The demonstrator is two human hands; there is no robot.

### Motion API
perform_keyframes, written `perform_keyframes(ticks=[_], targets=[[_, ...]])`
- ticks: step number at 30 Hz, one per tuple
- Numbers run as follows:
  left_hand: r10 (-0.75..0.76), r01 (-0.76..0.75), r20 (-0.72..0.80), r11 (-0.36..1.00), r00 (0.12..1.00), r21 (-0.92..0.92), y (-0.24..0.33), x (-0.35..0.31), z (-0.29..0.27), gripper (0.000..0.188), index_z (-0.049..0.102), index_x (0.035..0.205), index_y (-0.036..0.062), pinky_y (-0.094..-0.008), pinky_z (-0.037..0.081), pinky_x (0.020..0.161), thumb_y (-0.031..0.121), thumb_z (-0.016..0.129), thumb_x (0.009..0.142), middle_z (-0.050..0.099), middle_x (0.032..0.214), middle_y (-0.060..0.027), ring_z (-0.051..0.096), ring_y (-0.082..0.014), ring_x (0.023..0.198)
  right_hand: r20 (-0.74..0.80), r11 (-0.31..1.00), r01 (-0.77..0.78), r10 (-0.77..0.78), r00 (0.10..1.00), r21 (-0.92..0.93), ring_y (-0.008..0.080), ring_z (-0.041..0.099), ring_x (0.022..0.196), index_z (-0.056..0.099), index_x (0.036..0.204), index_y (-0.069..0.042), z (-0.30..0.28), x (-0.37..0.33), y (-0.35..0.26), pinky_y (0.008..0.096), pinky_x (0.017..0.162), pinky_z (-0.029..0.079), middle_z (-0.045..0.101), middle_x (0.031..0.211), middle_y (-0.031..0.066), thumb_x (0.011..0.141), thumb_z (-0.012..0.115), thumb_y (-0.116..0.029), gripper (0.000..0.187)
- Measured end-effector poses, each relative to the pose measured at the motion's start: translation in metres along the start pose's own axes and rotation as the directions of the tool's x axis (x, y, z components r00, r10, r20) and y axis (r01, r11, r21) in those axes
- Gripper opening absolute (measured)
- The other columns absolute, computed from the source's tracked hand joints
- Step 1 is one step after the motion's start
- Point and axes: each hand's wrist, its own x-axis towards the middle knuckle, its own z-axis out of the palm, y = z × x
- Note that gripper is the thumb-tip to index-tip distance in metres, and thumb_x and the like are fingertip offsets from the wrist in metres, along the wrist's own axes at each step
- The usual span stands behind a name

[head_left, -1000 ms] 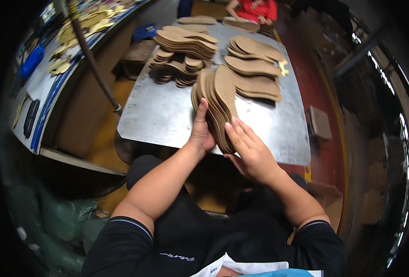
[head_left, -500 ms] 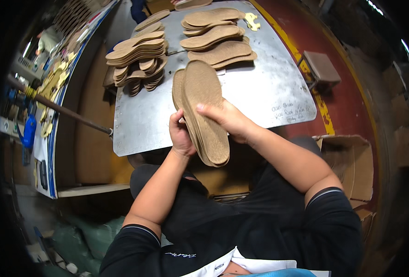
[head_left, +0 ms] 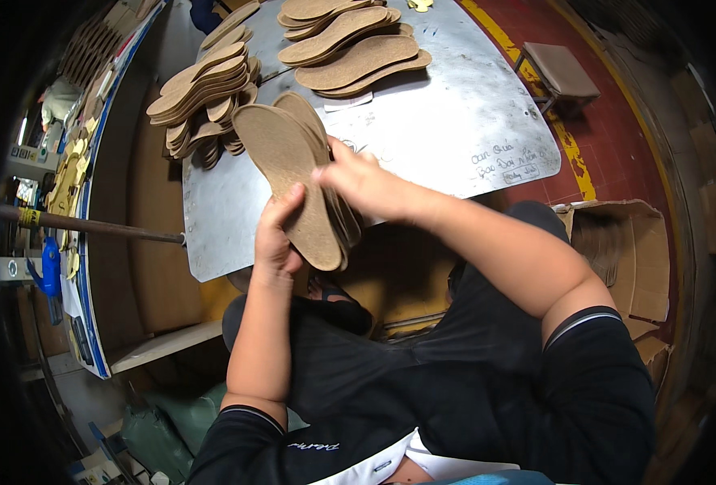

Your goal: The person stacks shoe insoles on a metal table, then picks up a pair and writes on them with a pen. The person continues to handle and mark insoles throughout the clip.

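Note:
A small fanned stack of brown shoe insoles (head_left: pixel 273 145) is held up over the near edge of the metal table. My left hand (head_left: pixel 279 234) wraps round its lower left side, the thumb lying on the front insole. On the stack's right edge is my right hand (head_left: pixel 366 182), slightly blurred, with its thumb at the front and its fingers partly hidden behind. Beyond my hands, more insoles lie on the table: a tall, uneven pile (head_left: pixel 204 89) at the left and overlapping stacks (head_left: pixel 358 61) further right.
The grey metal table (head_left: pixel 455 121) carries handwriting near its right corner. A stool (head_left: pixel 560 69) stands beyond it on the red floor. An open cardboard box (head_left: pixel 645 259) sits by my right knee. At the left are a metal bar (head_left: pixel 107 225) and a cluttered bench with a blue tool (head_left: pixel 49 267).
The held stack has moved left and now tilts the other way, its top toward the left. My left thumb now rests on the front insole. The whole view has shifted slightly.

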Motion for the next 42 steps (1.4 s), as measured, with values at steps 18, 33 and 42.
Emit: perform_keyframes(ticks=[18, 33, 42], targets=[[0.01, -0.011, 0.017, 0.998, 1.0, 0.066, 0.004, -0.003, 0.012, 0.05, 0.065, 0.142, -0.0048, -0.0425, 0.065, 0.1, 0.018, 0.082, 0.101, 0.079, 0.125, -0.0151, 0.079, -0.026, 0.11, -0.012, 0.974, 0.07, -0.074, 0.997, -0.217, 0.0128, 0.065, 0.076, 0.079, 0.101, -0.002, -0.061, -0.007, -0.03, 0.032, 0.071, 0.055, 0.076, 0.089, 0.0053, 0.102, 0.079, -0.012, 0.01], [0.009, -0.011, 0.064, 1.0, 0.998, 0.026, -0.023, -0.012, 0.056, 0.063, 0.056, 0.158, 0.0035, -0.0428, 0.063, 0.106, 0.04, 0.078, 0.112, 0.073, 0.14, -0.0121, 0.074, -0.0236, 0.126, -0.064, 0.758, 0.364, -0.469, 0.881, -0.54, 0.0384, 0.074, 0.086, 0.083, 0.097, -0.007, -0.027, -0.036, -0.058, 0.0489, 0.079, 0.06, 0.075, 0.089, 0.0129, 0.097, 0.08, -0.013, 0.007], [0.329, -0.305, -0.104, 0.931, 0.938, 0.2, -0.026, -0.002, 0.052, 0.056, 0.057, 0.149, -0.0023, -0.0386, 0.066, 0.091, 0.027, 0.082, 0.109, 0.076, 0.126, -0.0128, 0.077, -0.0228, 0.107, 0.053, 0.662, 0.594, -0.646, 0.761, -0.458, 0.0347, 0.065, 0.08, 0.068, 0.099, -0.002, -0.005, -0.059, -0.089, 0.0458, 0.08, 0.053, 0.063, 0.086, 0.0138, 0.096, 0.076, -0.007, 0.01]])
